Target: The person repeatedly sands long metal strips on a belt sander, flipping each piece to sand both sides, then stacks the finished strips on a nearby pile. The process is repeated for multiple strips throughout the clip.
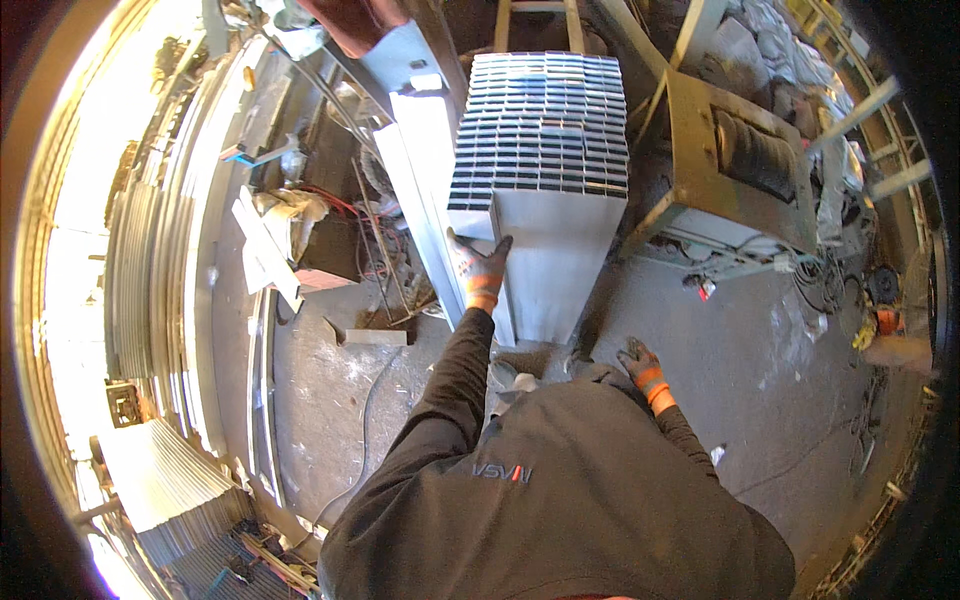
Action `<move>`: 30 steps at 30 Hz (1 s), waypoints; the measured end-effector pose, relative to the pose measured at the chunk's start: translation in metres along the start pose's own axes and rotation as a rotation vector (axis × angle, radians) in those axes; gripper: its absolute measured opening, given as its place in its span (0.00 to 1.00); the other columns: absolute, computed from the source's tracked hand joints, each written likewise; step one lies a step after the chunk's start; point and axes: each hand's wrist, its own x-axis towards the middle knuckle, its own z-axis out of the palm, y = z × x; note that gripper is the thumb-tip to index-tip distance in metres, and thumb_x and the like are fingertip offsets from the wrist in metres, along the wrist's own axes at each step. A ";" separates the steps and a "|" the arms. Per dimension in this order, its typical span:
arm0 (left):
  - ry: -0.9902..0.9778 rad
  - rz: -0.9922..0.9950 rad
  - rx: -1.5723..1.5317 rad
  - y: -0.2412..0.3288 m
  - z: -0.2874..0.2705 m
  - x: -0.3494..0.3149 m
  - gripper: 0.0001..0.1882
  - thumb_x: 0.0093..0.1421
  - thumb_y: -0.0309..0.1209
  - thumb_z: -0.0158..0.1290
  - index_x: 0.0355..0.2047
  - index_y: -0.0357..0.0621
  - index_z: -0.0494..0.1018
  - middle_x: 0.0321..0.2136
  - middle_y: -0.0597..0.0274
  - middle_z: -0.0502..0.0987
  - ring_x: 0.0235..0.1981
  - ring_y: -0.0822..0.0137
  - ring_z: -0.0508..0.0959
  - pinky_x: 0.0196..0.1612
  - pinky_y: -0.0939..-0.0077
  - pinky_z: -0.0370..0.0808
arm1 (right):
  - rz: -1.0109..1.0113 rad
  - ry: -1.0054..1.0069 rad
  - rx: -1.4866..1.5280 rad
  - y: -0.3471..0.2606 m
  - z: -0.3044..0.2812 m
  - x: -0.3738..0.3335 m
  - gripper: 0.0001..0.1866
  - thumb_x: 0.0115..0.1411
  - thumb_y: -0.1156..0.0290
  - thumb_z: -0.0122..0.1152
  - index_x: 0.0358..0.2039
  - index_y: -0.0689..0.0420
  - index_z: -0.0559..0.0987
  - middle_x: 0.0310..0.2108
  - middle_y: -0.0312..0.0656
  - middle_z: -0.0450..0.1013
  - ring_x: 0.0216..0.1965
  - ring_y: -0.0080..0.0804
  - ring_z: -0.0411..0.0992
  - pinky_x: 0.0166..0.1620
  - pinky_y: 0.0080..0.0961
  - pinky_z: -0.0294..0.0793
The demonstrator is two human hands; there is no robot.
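Observation:
In front of me stands a tall stack of rectangular metal tubes [560,265], their hollow ends lined up in rows at the far side. My left hand [479,270], in a grey and orange glove, lies across a single metal tube [480,222] at the stack's left edge. Its thumb is stretched to the right, away from the fingers. I cannot tell how far the fingertips reach around the side. My right hand [648,374], gloved alike, hangs low beside my leg with fingers apart and nothing in it.
Long pale metal profiles [420,150] lean along the stack's left side. A brown metal-framed machine [690,140] with a dark roller stands to the right. Ribbed sheets [165,480] are at the lower left. A bent metal offcut [370,337] and a thin cable [368,420] lie on the floor.

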 end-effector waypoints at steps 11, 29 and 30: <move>0.044 0.009 -0.019 -0.070 -0.066 0.053 0.29 0.82 0.38 0.50 0.76 0.36 0.66 0.74 0.37 0.71 0.74 0.42 0.71 0.77 0.55 0.67 | 0.617 0.024 0.457 0.185 0.051 -0.003 0.50 0.62 0.51 0.76 0.74 0.74 0.70 0.72 0.65 0.72 0.74 0.57 0.71 0.74 0.45 0.71; -0.485 0.427 0.986 -0.019 0.066 0.429 0.38 0.73 0.51 0.55 0.80 0.57 0.66 0.83 0.52 0.59 0.76 0.42 0.68 0.72 0.38 0.71 | 0.443 -0.083 0.312 -0.001 0.074 -0.130 0.43 0.65 0.49 0.72 0.77 0.54 0.72 0.71 0.58 0.75 0.72 0.59 0.73 0.70 0.49 0.75; -0.461 0.441 0.991 -0.021 0.072 0.438 0.34 0.74 0.49 0.54 0.77 0.57 0.70 0.82 0.52 0.62 0.74 0.42 0.70 0.70 0.38 0.72 | 0.461 -0.077 0.317 -0.006 0.070 -0.134 0.43 0.65 0.49 0.71 0.77 0.54 0.72 0.71 0.58 0.75 0.72 0.59 0.73 0.70 0.49 0.75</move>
